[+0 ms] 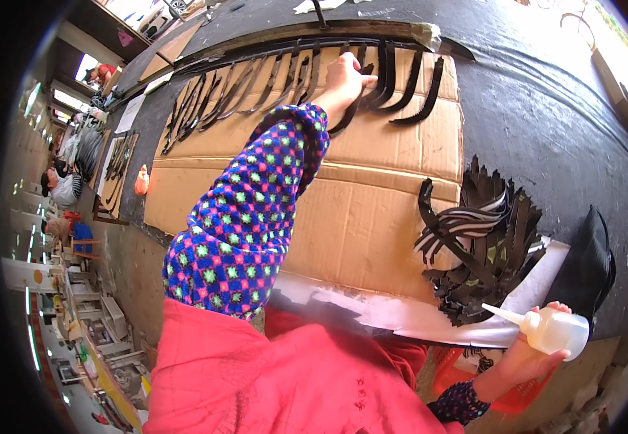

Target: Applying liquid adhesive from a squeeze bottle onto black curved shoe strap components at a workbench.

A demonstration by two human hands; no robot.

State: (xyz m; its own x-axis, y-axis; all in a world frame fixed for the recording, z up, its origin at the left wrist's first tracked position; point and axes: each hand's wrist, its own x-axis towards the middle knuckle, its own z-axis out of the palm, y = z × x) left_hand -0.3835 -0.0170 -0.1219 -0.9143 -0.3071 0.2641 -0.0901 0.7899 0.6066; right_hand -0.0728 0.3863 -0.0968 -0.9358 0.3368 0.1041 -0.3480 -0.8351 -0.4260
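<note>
My left hand (341, 84) reaches far over the cardboard sheet (382, 195), its fingers closed on a curved black strip (357, 108) that lies in a row with others. To its right are more curved dark strips (426, 94) with notched edges; to its left, several thin strips (234, 90) lie side by side. Low at the right, my right hand (523, 362) is wrapped round a translucent white squeeze bottle (561, 333), whose long nozzle points left. Just beyond the nozzle is a loose heap of black strips (484, 260), some with pale stripes.
The cardboard rests on a dark-covered table (538, 137). A wooden bar (292, 45) runs behind the row. A black cloth-like item (585, 257) lies at the right edge, and a red stool (458, 372) is below. Other people (64, 186) sit at the far left.
</note>
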